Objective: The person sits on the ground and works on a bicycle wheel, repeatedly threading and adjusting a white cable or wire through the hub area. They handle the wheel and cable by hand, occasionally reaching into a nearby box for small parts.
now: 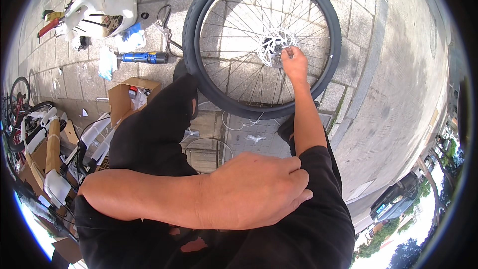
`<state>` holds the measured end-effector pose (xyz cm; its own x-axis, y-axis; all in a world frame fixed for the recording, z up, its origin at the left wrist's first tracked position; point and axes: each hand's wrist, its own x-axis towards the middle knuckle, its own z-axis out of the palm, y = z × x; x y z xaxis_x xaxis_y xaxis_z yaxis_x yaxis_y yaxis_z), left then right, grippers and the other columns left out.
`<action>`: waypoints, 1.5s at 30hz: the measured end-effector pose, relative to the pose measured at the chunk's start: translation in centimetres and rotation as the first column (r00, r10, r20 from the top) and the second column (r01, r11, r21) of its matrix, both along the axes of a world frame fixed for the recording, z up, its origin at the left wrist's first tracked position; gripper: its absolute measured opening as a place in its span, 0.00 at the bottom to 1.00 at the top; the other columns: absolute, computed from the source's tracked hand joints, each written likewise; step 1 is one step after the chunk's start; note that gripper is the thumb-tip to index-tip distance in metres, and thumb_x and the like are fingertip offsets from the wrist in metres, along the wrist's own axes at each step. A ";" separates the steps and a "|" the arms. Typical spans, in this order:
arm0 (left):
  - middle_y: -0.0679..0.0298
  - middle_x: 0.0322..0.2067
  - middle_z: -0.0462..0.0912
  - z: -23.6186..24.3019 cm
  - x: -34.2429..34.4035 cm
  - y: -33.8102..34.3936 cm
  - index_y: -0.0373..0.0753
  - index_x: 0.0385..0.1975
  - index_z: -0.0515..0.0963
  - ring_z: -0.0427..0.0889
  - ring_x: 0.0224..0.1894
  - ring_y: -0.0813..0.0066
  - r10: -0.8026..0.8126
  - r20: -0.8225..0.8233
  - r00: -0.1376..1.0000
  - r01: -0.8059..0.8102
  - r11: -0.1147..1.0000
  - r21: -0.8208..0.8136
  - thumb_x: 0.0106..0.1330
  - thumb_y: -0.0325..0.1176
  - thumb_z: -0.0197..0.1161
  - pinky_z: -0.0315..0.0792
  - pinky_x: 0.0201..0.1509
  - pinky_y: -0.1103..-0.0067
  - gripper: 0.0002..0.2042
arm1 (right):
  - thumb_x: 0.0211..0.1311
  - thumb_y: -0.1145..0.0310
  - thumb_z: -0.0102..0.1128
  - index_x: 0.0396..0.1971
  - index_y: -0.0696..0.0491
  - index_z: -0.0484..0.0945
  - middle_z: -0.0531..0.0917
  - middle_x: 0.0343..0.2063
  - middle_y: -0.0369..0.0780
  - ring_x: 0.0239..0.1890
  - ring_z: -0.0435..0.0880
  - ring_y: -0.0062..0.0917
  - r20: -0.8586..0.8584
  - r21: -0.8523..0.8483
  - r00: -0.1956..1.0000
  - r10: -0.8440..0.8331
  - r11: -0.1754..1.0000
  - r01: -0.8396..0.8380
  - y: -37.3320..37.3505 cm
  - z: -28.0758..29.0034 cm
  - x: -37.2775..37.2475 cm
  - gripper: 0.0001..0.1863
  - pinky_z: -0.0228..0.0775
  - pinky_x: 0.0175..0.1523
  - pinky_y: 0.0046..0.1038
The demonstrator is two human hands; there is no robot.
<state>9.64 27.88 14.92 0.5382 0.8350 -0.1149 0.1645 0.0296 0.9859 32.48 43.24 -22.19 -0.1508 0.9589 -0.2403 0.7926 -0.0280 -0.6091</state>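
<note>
Two bare hands appeared in the head view, each engaged differently. Chief among the risks, as a judgement, was a finger nicked on the thin rotor edge or caught between spokes should the wheel roll on the paving, since nothing visible braced it but the person's legs. The right hand (294,62) reached forward with its fingers pinched together at the silver brake disc (273,46) near the hub of the bicycle wheel (261,40); whether a small fastener or tool lay between the fingertips could not be told. The left hand (254,189) lay nearly flat, fingers loosely curled and holding nothing, resting across the right thigh of the black trousers (308,229). The wheel, with black tyre and thin spokes, lay on the stone paving (358,25) just beyond the knees. Left of the wheel lay a blue cylindrical tool (143,57) and a coil of black cable (167,30), with a white wrapped bundle (102,10) farther off. An open cardboard box (130,97) stood near the left knee, and white bicycle frame parts wrapped in cardboard (50,154) lay at the far left. White cable ties (255,138) were scattered on a metal cover plate (259,139) between the legs.
</note>
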 end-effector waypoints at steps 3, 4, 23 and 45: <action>0.59 0.27 0.75 -0.1 0.0 -0.1 0.35 0.33 0.76 0.83 0.27 0.57 0.015 0.006 1.000 -0.015 1.000 -0.018 0.72 0.37 0.67 0.78 0.27 0.65 0.12 | 0.68 0.58 0.62 0.41 0.56 0.85 0.88 0.41 0.47 0.44 0.88 0.42 0.119 0.018 0.991 0.057 0.998 -0.060 0.1 1.0 -1.2 0.16 0.78 0.51 0.42; 0.59 0.27 0.75 -0.2 0.1 -0.2 0.35 0.33 0.76 0.83 0.27 0.56 0.023 0.005 1.000 -0.022 0.999 -0.031 0.72 0.37 0.66 0.78 0.27 0.64 0.12 | 0.68 0.57 0.62 0.41 0.56 0.85 0.88 0.42 0.47 0.45 0.88 0.43 0.166 0.013 0.983 0.080 0.996 -0.083 0.1 1.4 -1.7 0.16 0.78 0.51 0.43; 0.50 0.51 0.80 -1.9 1.6 2.2 0.26 0.56 0.74 0.82 0.57 0.60 0.848 0.350 0.398 -0.114 0.424 -0.898 0.81 0.47 0.53 0.76 0.66 0.66 0.24 | 0.73 0.67 0.67 0.38 0.61 0.86 0.74 0.23 0.30 0.22 0.69 0.12 -0.865 -0.132 0.447 -0.228 0.963 0.236 -1.7 25.7 -2.3 0.11 0.57 0.23 0.19; 0.62 0.46 0.80 -1.2 -0.9 4.1 0.33 0.51 0.78 0.81 0.48 0.73 0.744 0.314 0.590 -0.273 0.550 -0.789 0.77 0.48 0.61 0.78 0.51 0.72 0.21 | 0.60 0.82 0.70 0.40 0.58 0.86 0.84 0.35 0.32 0.29 0.77 0.09 -0.602 0.063 0.756 0.256 0.960 -0.274 -4.7 34.3 -5.2 0.09 0.67 0.30 0.17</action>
